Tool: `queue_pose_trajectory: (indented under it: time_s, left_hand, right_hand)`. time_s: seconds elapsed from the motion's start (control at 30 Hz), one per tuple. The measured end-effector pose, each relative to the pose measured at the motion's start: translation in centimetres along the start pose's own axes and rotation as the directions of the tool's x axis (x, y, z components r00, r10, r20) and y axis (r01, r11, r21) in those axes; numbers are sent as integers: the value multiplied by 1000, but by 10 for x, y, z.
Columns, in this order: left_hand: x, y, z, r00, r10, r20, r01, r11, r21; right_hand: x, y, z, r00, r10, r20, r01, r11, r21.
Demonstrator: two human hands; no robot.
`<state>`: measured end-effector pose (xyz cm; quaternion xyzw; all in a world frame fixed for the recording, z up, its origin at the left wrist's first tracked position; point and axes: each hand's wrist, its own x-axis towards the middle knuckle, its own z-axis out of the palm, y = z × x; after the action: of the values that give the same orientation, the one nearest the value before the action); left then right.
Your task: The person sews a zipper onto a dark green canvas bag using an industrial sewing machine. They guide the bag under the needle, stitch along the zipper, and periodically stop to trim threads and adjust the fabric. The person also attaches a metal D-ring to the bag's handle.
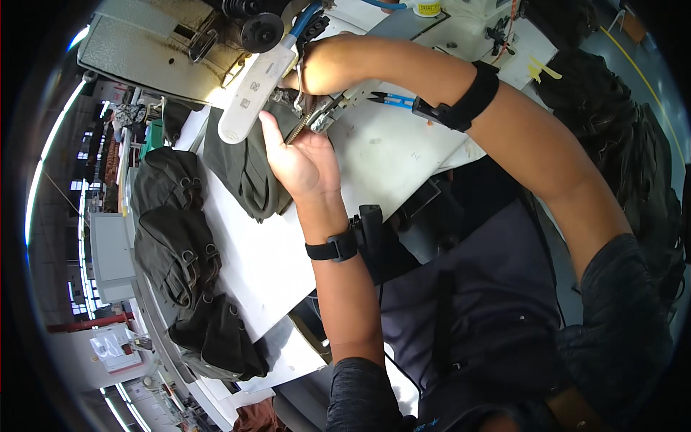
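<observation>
Dark green cloth (241, 164), on white table (252, 281) by sewing machine (144, 61) | looks light, soft, limp, not fragile; best held by loose folds (265, 204) | left hand (304, 167) beside it, thumb spread wide | right hand (327, 65) at machine, fingers hidden, grip cannot be told

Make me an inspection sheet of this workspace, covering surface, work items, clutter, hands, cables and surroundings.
Surface: white table, bare in front of the machine.
Work items: dark green cloth beside the left hand, at a sewing machine.
Clutter: blue-handled snips on the table; dark pieces with metal rings along its left side.
Hands: left palm up, fingertips hidden; right hand at the machine, grip hidden.
Cables: blue tube by the machine head.
Surroundings: heaped dark cloth at right; yellow floor line.
</observation>
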<state>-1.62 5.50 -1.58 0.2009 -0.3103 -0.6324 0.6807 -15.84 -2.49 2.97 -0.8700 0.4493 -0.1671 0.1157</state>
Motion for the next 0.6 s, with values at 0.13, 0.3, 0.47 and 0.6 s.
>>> queue_pose_trajectory:
  time_s: [0.13,0.3,0.47,0.6]
  left_hand:
    - [0,4,-2,1000,-17,-25,18,998,55]
    - [-13,7,-7,988,7,-154,45,943,329]
    - [-25,7,-4,980,43,-193,39,914,405]
    - [-24,10,-10,980,43,-194,44,906,421]
  right_hand:
    - [1,-10,-5,990,138,-38,-127,966,224]
    - [-5,-20,25,889,248,-384,-254,966,37]
    - [-11,-19,26,873,236,-427,-221,972,85]
    - [-11,-15,18,924,250,-290,-190,957,218]
